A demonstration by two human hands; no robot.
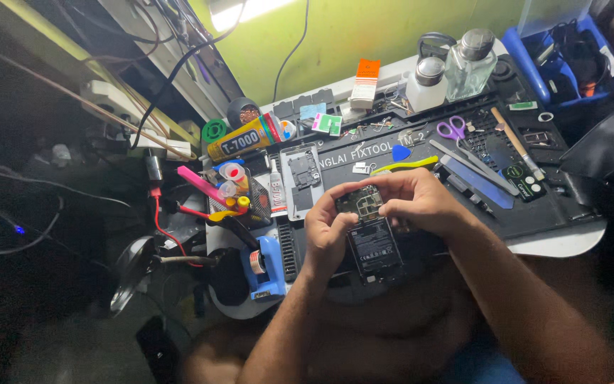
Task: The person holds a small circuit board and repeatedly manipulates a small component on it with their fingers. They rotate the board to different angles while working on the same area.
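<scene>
The opened phone [369, 231] between the left hand [330, 231] and right hand [421, 199] shows a matt black battery and bare circuit board. Beneath both hands lies a matt black rubber work mat [534, 206]. Beyond the right hand stand glossy clear-glass bottles [469, 64] with metal caps and purple plastic-handled scissors [452, 129].

left hand [327, 235]: bare, no glove, no ring or watch in view
right hand [421, 203]: bare, no glove, no ring in view
forearms: both bare, no sleeves
clothing: a strip of blue fabric shows at the bottom edge, blurred
</scene>
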